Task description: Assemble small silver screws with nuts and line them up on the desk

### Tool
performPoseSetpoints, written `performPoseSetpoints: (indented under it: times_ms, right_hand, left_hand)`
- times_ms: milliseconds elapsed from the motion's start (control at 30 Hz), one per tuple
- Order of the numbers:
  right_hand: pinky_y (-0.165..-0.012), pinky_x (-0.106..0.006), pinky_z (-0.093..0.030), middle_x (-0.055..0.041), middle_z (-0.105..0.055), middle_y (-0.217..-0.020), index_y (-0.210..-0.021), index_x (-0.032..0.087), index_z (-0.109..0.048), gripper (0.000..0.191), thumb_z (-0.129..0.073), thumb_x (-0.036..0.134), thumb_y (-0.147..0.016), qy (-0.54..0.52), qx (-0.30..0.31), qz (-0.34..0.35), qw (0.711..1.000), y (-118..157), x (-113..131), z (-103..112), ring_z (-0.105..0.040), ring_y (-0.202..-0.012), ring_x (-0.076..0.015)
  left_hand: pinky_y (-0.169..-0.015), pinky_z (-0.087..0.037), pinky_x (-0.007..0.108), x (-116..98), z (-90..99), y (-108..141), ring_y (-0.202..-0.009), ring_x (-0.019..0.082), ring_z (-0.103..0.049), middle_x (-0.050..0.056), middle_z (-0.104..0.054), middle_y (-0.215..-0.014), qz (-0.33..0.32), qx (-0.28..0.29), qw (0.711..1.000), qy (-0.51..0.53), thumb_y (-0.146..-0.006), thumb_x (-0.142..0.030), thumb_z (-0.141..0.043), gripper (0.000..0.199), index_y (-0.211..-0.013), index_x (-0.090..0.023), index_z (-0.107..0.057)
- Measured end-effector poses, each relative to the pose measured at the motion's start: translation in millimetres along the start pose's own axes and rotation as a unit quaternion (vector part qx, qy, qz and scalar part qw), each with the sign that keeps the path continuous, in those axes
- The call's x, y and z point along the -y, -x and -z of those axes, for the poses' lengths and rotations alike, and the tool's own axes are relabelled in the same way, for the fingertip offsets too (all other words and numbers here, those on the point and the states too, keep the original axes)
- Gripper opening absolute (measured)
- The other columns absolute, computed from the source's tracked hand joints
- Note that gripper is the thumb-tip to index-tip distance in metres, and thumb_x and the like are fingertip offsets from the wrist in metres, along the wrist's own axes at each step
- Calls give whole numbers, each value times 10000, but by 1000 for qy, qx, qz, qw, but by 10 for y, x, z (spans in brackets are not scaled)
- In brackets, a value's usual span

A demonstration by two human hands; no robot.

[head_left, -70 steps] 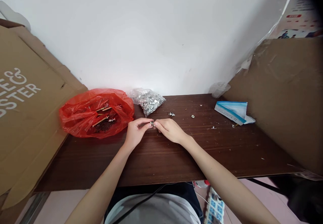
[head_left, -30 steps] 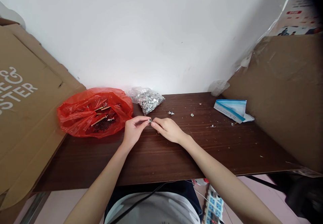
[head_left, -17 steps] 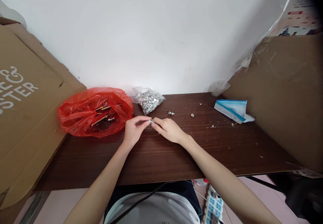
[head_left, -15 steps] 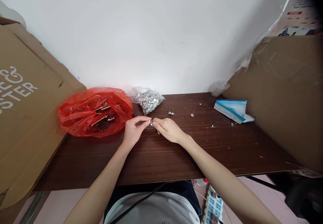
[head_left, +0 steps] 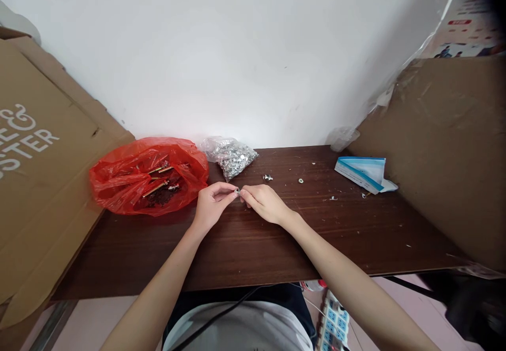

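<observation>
Over the middle of the dark brown table (head_left: 253, 256), my left hand (head_left: 211, 202) pinches a small shiny metal piece (head_left: 237, 192) between thumb and fingertips. My right hand (head_left: 263, 202) meets it from the other side, its thumb and fingers closed on the same piece. Fingertips hide much of its shape. Just behind the hands lie a clear bag of small silver metal parts (head_left: 236, 160) and a loose metal part (head_left: 268, 177). A small round metal ring (head_left: 301, 181) rests further right.
An open red plastic bag (head_left: 118, 174) with brass-coloured rods and dark small pieces stands at the left. A blue and white packet (head_left: 361, 173) and a clear plastic cup (head_left: 343, 138) are at the right. Cardboard (head_left: 43, 172) walls both sides; a power strip (head_left: 335, 322) lies below.
The metal piece has turned between my fingertips and shows more edge-on. My left hand has shifted slightly to the right; my right fingers have moved a little.
</observation>
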State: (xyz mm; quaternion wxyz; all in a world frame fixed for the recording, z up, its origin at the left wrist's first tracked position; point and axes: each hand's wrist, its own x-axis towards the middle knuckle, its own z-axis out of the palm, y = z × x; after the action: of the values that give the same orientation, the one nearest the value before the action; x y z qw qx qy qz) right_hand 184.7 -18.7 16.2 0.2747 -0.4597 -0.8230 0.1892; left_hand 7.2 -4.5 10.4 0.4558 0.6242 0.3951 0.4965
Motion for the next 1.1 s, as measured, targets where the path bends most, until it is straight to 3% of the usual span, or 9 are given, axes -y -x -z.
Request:
performPoseSetpoints:
  times_ms: [233,367,467,633,833,967,1100]
  right_hand:
    - [-596,-237,-375,25,-588,-689,-1022,211,-531,177,-475,354,-934,-78,-13,2,997,-17,-31,-40,-544,-608,-132]
    - [-584,-235,-367,18,-591,-721,-991,210,-533,142,-486,328,-928,-52,-10,10,999,-12,-29,-46,-531,-620,-130]
    - [-619,-248,-380,-7,-604,-752,-880,195,-544,263,-368,365,-975,-28,-1,17,999,-5,-18,-33,-543,-651,-136]
    - [-617,-247,-393,4,-617,-762,-1052,210,-511,253,-460,429,-937,-35,-10,0,999,-5,-28,-27,-566,-666,-149]
    - [-662,-260,-405,-32,-642,-866,-976,206,-538,258,-341,373,-986,-9,-7,25,1000,-10,-27,-37,-591,-749,-160]
    - [-617,-246,-395,-3,-627,-793,-1052,214,-510,224,-459,403,-943,-13,-13,10,1000,-10,-32,-38,-576,-684,-153]
    - [-642,-253,-394,-24,-623,-823,-883,199,-526,241,-374,360,-979,5,-16,28,999,-13,-43,-38,-571,-710,-150]
  left_hand:
    - [-727,-571,329,26,4,1,-731,187,-675,57,-707,-770,3,-21,1000,12,-658,-278,-758,172,-736,-143,-684]
    - [-729,-570,334,25,7,-5,-735,188,-674,57,-709,-777,9,-17,999,30,-652,-276,-761,183,-746,-143,-679]
    - [-725,-569,327,22,6,-8,-737,180,-669,50,-703,-786,0,-16,999,41,-655,-269,-759,177,-745,-144,-672]
    - [-726,-558,305,28,5,-9,-758,175,-659,47,-692,-780,-15,-13,1000,22,-657,-233,-751,132,-719,-142,-677]
    - [-736,-559,321,41,4,-15,-741,169,-655,40,-685,-785,-10,-11,999,51,-665,-230,-750,135,-730,-143,-670]
    - [-749,-548,307,46,8,-13,-781,174,-653,48,-687,-797,-18,-8,999,35,-674,-221,-743,121,-731,-141,-672]
    - [-710,-560,316,36,6,-6,-728,165,-646,44,-673,-805,-14,0,999,46,-678,-234,-741,134,-733,-140,-664]
